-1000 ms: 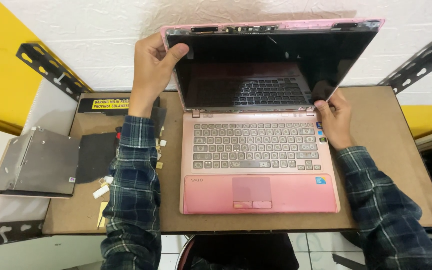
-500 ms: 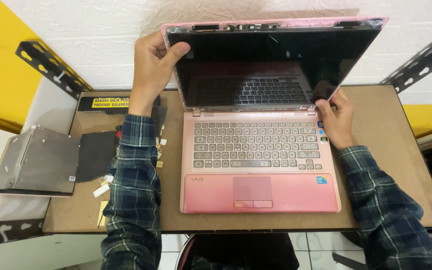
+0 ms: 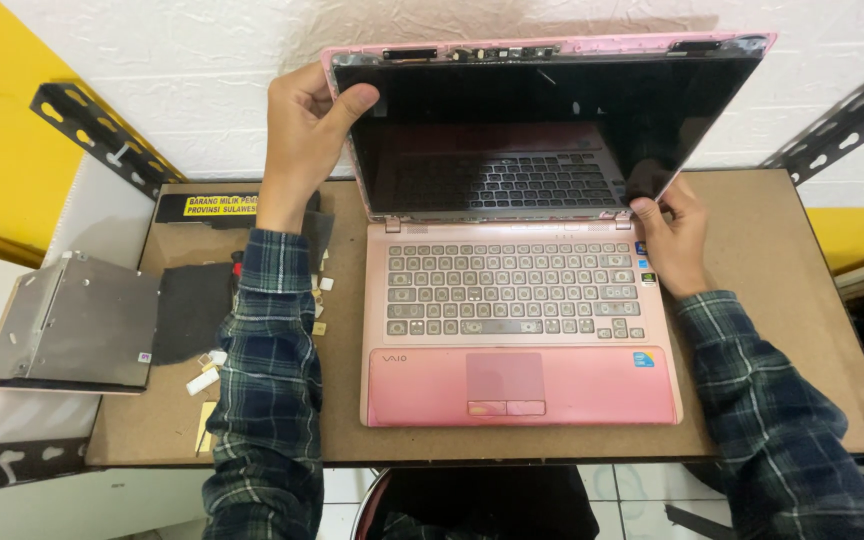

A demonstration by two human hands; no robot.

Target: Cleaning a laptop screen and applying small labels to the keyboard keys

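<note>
A pink laptop [image 3: 517, 385] lies open on a brown work table [image 3: 772, 330], its dark screen [image 3: 542, 130] upright and the bezel off, so the lid's top edge shows bare parts. My left hand [image 3: 302, 135] grips the upper left corner of the lid, thumb on the screen's front. My right hand [image 3: 672, 235] pinches the lower right corner of the screen near the hinge. Both forearms wear plaid sleeves.
A flat metal drive casing [image 3: 72, 320] hangs over the table's left edge. A black pad [image 3: 192, 310], small white bits [image 3: 202, 375] and a black strip with a yellow label [image 3: 217, 207] lie left of the laptop. Black slotted brackets [image 3: 92, 135] flank the white wall.
Both hands keep their hold on the lid. The screen and hands have barely shifted.
</note>
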